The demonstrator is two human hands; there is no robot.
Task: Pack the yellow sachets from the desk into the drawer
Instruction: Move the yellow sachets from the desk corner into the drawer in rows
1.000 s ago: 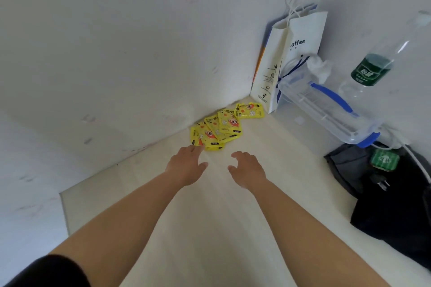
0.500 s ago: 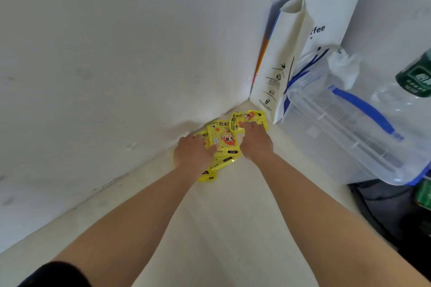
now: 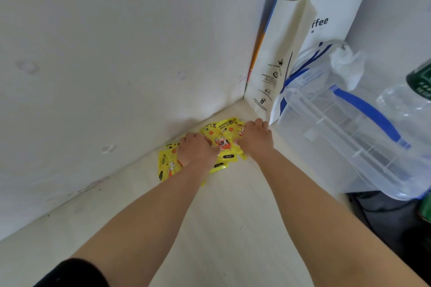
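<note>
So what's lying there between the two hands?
In the head view, yellow sachets fill the gap between the left hand and the right hand; both hands rest on the pile by the wall.

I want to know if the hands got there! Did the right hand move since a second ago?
Yes. The right hand went forward from bare desk onto the yellow sachets, and now sits close to the white paper bag in the corner.

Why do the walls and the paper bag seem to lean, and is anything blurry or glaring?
Head view: the wide-angle lens bends straight lines, so the paper bag tilts; light is soft and even, with faint shadow in the corner by the yellow sachets; the clear plastic box shows mild sheen; edges look slightly soft.
</note>
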